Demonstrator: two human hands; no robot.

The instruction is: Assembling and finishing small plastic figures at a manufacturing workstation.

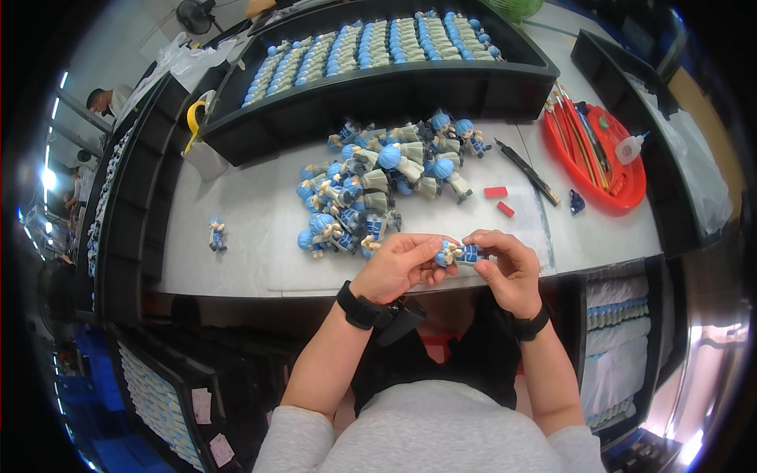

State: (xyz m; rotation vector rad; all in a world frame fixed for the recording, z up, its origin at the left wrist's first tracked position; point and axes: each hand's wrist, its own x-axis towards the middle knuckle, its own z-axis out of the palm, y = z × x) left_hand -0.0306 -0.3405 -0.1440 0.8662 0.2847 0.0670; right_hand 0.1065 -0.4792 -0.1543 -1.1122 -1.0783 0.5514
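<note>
Between my two hands, just over the table's front edge, lies a small figurine (467,254) with a blue head and blue clothes. My left hand (404,266) grips it at the head end, thumb and fingers closed on it. At its feet end my right hand (509,272) pinches it between thumb and fingers. A heap of similar figurines (402,162), blue-haired with pale grey-green capes, is piled just beyond my hands, some face up and some face down. One more figurine (217,235) lies apart on the left of the table.
A black crate (378,91) with rows of figurines stands at the back. At right are a red tray (631,197) with brushes and a small bottle, a black pen (528,173) and red blocks (495,191). More black crates flank the table. People are at far left.
</note>
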